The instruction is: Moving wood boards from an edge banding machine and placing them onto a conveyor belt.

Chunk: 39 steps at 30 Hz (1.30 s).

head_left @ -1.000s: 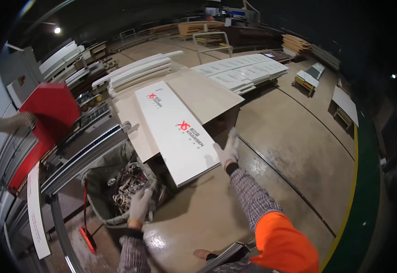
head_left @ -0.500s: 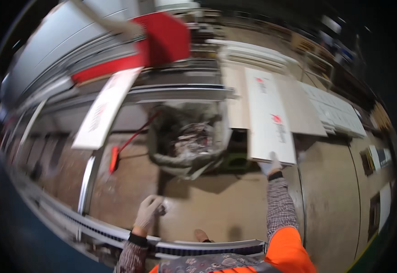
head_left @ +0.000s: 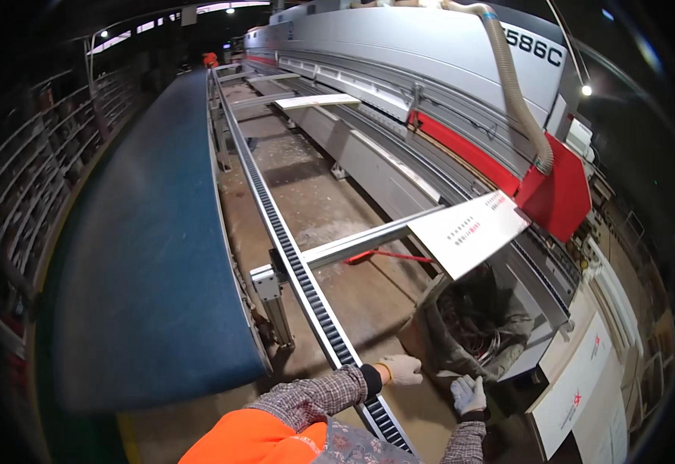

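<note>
My left hand [head_left: 402, 370], in a cream knitted glove, reaches over the roller rail [head_left: 316, 309] with its fingers curled in; what they hold, if anything, is hidden. Close by on the right, my right hand [head_left: 469, 395] wears a whitish glove, its fingers partly spread and nothing visible in them. Just beyond both hands hangs a dark green waste bag [head_left: 439, 329] with stringy scraps inside. A white printed panel [head_left: 465, 232] lies on the machine's side, its outer end on a metal cross-bar. Another white printed panel [head_left: 575, 387] rests on a stack at the right, apart from my right hand.
A wide blue conveyor belt [head_left: 152, 271] runs along the left. The long grey machine [head_left: 422, 46] has a red guard [head_left: 558, 189] and a ribbed hose [head_left: 511, 85]. A red-handled tool [head_left: 360, 257] lies beneath the panel. Far off, a person in orange [head_left: 210, 59] stands.
My view has swung left along the machine. My right hand has let go of the panel on the stack and come in near my left hand, which now reaches over the rail.
</note>
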{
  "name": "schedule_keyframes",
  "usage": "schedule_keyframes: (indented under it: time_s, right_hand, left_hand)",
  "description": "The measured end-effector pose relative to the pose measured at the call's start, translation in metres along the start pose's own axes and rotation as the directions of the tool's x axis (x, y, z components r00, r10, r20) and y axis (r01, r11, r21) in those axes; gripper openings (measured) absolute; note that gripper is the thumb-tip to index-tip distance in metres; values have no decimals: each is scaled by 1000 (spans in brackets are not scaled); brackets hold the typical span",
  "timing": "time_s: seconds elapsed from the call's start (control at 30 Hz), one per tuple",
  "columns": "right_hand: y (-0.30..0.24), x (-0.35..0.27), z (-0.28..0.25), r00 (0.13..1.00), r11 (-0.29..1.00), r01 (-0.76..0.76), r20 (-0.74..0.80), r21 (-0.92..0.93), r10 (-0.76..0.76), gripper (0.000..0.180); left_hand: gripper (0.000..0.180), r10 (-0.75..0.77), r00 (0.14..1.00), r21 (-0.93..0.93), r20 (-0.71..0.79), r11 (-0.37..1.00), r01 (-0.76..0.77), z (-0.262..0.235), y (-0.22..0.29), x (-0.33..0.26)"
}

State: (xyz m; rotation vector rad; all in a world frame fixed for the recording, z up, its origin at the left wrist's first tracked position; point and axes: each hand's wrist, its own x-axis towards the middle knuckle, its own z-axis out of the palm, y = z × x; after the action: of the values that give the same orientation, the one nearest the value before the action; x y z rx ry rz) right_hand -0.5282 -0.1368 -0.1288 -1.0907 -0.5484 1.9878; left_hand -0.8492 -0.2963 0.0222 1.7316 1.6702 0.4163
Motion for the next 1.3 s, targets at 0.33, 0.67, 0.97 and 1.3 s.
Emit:
schedule_keyframes:
  time_s: [0.33, 0.67, 0.97, 1.3]
  right_hand:
    - [-36, 14, 158, 967, 996, 74, 248, -57, -58, 87]
    - [-59, 20, 155, 973, 978, 176, 133, 114, -191, 92]
    - [-65, 17, 133, 958, 959, 231, 136, 163, -253, 83]
    - [-63, 18, 136, 958, 948, 268, 60, 169, -282, 79]
  left_hand:
    - [51, -19, 996, 109, 88, 994, 9, -4, -5, 13]
    - [50, -17, 995, 83, 93, 996, 9, -4, -7, 18]
    - [51, -19, 991, 85, 135, 996, 8, -19, -9, 11]
    - [51, 29, 987, 109, 158, 993, -46, -26, -14, 9]
